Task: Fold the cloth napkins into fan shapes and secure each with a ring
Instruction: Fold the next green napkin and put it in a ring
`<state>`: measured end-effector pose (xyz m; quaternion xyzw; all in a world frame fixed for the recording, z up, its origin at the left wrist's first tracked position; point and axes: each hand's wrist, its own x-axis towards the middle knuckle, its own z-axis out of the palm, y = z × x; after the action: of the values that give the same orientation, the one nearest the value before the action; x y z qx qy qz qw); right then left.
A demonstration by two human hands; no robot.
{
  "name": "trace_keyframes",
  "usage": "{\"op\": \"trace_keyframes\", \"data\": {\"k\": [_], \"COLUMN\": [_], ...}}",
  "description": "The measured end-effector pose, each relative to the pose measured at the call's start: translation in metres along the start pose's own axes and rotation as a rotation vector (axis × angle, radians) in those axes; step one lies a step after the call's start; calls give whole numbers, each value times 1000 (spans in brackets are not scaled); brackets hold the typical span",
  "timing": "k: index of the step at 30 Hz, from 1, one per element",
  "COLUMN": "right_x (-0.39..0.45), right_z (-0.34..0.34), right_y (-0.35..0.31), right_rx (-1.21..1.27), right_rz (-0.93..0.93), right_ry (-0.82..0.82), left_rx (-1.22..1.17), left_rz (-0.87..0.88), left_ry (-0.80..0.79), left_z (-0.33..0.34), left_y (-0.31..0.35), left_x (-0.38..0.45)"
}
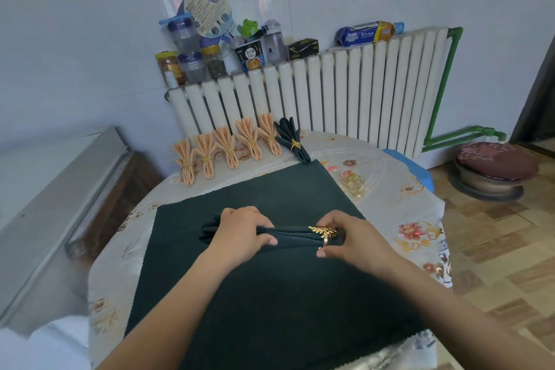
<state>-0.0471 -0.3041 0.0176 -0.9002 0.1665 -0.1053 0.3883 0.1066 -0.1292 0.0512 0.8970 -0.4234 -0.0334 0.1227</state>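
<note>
Dark green pleated napkin [288,236] lies mid-frame on the bench [390,159]; the left hand [240,234] has its grip clamped on the pleats so they stay bunched. The right hand [351,242] pinches a gold leaf ring [326,233] around one end, likely sliding it on.

A white radiator [330,93] runs along the tiled wall, its top crowded with jars [192,66], a green frog figure [248,27], a noodle cup [250,58] and a blue kitchen-roll pack [365,33]. Green pipes [441,93] drop down its right side, and a round cushioned stool [492,165] sits on the patterned floor nearby
</note>
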Motion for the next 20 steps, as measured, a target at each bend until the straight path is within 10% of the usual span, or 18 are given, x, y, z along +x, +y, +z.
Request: {"op": "trace_keyframes", "data": {"k": [20], "right_x": [-47], "right_z": [53], "right_y": [-60], "right_rx": [-380], "right_rz": [-150], "right_ry": [-21], "left_rx": [49], "left_rz": [259], "left_ry": [-123], "left_z": [-4], "left_y": [17], "left_x": [-60]}}
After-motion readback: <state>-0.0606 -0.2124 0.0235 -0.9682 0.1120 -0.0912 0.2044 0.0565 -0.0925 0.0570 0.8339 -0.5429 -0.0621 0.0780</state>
